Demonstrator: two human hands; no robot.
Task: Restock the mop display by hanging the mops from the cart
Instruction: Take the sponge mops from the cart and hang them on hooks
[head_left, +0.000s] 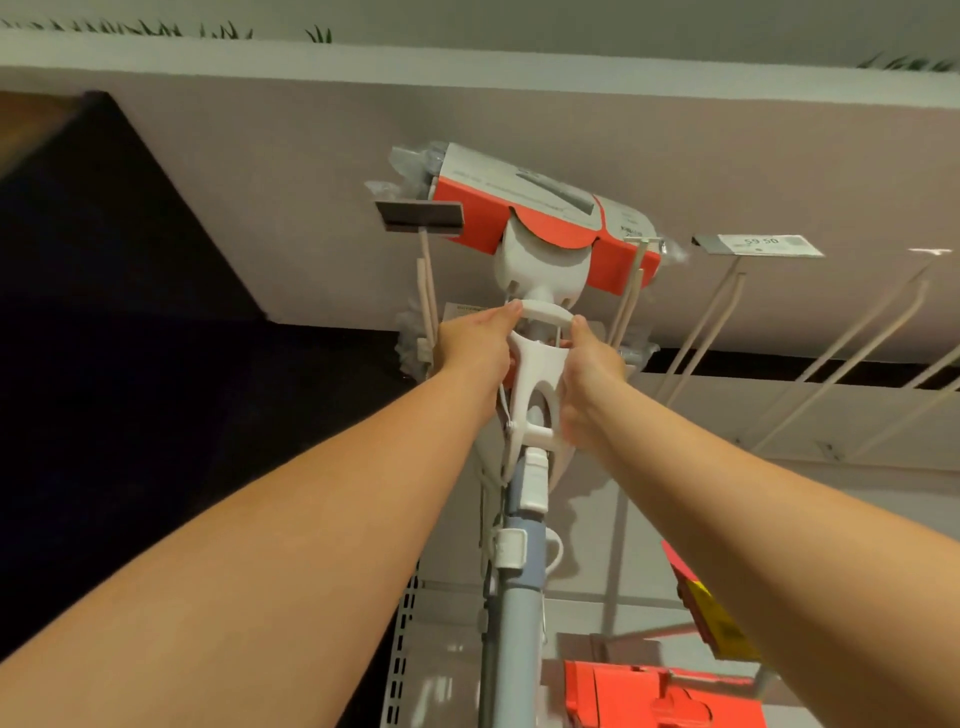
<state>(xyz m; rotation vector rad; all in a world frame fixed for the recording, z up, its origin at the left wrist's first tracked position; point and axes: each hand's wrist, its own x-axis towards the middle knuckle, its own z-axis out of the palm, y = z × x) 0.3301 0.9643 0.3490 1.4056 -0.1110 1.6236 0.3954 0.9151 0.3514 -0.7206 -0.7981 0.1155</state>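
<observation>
Fingers of the left hand are curled around the left side of the white plastic frame of the mop. The right side of the frame is gripped by the right hand, with its thumb pressed on the top loop. Below the hands, the mop's blue-grey pole is seen running down. A red pack is seen low down, to the right of the pole. Above the hands, the mop's head is wrapped in a red and white card sleeve and is held up high between beige hooks. Whether it is hung on them cannot be told. A price tag is seen to the right of the mop's head, and a pale wall behind it.
</observation>
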